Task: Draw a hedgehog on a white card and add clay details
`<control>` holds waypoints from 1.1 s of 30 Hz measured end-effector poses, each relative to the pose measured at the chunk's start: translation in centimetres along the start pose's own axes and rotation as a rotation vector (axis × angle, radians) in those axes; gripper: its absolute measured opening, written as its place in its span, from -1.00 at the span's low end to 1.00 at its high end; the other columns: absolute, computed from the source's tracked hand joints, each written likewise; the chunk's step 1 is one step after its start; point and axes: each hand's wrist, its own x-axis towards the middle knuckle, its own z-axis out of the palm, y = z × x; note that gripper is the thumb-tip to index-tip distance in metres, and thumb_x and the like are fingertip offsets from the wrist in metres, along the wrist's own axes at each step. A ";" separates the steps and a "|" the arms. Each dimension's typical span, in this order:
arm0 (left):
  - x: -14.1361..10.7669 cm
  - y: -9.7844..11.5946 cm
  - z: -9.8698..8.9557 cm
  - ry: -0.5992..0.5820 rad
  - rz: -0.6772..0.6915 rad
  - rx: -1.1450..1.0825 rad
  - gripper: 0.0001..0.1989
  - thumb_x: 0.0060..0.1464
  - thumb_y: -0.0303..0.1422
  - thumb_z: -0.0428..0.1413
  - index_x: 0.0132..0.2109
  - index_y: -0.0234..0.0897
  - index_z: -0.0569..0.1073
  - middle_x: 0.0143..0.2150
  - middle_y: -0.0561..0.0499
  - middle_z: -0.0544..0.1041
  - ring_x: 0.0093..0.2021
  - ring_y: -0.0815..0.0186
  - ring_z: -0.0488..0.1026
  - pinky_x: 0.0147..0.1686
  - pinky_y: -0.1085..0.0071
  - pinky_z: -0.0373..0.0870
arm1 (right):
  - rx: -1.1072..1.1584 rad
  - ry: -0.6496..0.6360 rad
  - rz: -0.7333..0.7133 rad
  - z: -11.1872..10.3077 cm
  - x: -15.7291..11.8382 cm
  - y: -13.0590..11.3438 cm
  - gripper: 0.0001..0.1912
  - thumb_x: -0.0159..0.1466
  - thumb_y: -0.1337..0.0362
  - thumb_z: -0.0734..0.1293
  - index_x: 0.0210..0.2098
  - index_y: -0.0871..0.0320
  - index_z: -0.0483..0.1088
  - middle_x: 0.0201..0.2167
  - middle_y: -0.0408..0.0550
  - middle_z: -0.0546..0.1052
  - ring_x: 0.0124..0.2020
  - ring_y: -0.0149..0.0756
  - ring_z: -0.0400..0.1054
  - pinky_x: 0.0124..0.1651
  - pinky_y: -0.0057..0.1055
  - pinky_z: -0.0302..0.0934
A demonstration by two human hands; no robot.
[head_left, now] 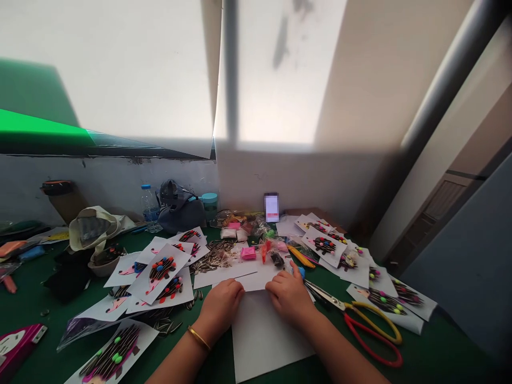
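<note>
A blank sheet of white paper (268, 341) lies in front of me on the green table. My left hand (221, 304) is closed at its far left corner, fingers bent onto the edge. On the opposite side, my right hand (290, 296) grips the far right part of the same sheet, with one finger pointing up and away. Fingertips of both hands are partly hidden. Just past them, another white sheet (224, 274) carries sunflower seeds (214, 256) and a pink clay packet (248, 253). Scissors (334, 301) with yellow and red handles lie beside my right hand.
Hedgehog cards made with seeds and coloured balls are piled at left (160, 272) and right (324, 245). A yellow cutter (302, 257) lies behind the scissors. Against the wall stand a phone (272, 207), a water bottle (150, 210) and a dark bag (180, 210).
</note>
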 end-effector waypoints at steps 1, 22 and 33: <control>0.1 0.0 0.1 -0.001 0.004 0.029 -0.76 0.28 -0.38 -0.09 -0.24 -0.24 0.46 -0.21 -0.05 0.51 -0.19 0.22 0.45 -0.19 0.32 0.30 | 0.016 0.010 -0.001 0.0 -0.1 0.3 -0.84 0.23 0.39 0.27 -0.38 0.02 0.45 -0.45 -0.22 0.53 -0.26 -0.32 0.35 0.34 0.06 -0.52; -0.6 1.5 0.0 0.186 0.192 0.025 -0.86 0.19 -0.33 0.08 -0.14 -0.12 0.51 -0.21 -0.03 0.54 -0.09 0.16 0.40 0.02 0.14 0.17 | 0.044 0.099 -0.110 1.5 -0.2 -1.3 -0.86 0.23 0.40 0.26 -0.34 0.06 0.43 -0.44 -0.19 0.49 -0.26 -0.32 0.32 0.34 0.01 -0.38; -0.3 1.6 0.7 0.145 0.151 0.164 -0.83 0.14 -0.50 0.08 -0.38 -0.18 0.47 -0.38 0.04 0.51 -0.24 0.25 0.36 -0.10 0.24 0.09 | 0.034 0.081 -0.113 1.0 -0.3 -0.6 -0.85 0.22 0.41 0.25 -0.42 0.09 0.40 -0.48 -0.20 0.48 -0.31 -0.34 0.32 0.33 0.05 -0.37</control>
